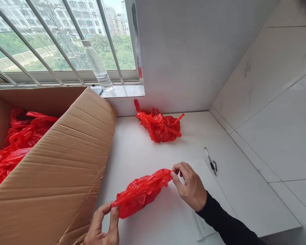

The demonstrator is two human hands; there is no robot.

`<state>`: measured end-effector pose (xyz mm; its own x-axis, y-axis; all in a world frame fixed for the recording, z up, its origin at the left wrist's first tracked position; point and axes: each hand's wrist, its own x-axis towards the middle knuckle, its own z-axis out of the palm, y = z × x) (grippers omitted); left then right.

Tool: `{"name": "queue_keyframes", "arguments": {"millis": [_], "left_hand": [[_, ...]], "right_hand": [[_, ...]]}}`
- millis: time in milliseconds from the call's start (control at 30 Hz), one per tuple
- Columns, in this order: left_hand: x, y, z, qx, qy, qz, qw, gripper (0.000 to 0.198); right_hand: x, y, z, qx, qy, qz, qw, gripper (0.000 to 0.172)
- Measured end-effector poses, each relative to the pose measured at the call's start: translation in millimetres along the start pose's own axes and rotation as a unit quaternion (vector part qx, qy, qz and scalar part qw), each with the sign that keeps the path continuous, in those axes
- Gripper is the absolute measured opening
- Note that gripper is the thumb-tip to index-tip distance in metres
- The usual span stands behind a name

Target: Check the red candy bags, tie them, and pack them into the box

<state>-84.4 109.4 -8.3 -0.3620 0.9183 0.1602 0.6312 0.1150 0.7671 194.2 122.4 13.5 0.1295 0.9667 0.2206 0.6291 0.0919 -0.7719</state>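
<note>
A red plastic bag (144, 192) is stretched slantwise above the white tabletop, held at both ends. At its lower left end, my left hand (103, 224) pinches a corner between thumb and fingers. My right hand (190, 185), in a black sleeve, pinches the upper right end with thumb and forefinger. The bag looks crumpled and slightly bulging; whether anything is inside I cannot tell. Farther back, against the wall, lies a knotted red plastic bag (164, 127) with its tied ends sticking out.
On the left stands an open cardboard box (73, 153) with several red bags (28, 132) inside. A pen (209, 159) and its cap (215, 165) lie on the right beside a white paper sheet (206, 224). A plastic bottle (100, 73) stands on the windowsill by metal bars.
</note>
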Motion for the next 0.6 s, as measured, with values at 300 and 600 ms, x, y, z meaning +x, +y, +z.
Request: {"name": "queue_keyframes", "arguments": {"millis": [300, 600], "left_hand": [[-7, 35, 11.6, -0.011, -0.023, 0.317, 0.948, 0.046], [0, 31, -3.6, -0.098, 0.019, 0.128, 0.987, 0.017]], "right_hand": [[-4, -25, 14, 0.009, -0.062, -0.103, 0.993, 0.034], [-9, -7, -15, 0.042, -0.008, 0.049, 0.998, 0.015]]}}
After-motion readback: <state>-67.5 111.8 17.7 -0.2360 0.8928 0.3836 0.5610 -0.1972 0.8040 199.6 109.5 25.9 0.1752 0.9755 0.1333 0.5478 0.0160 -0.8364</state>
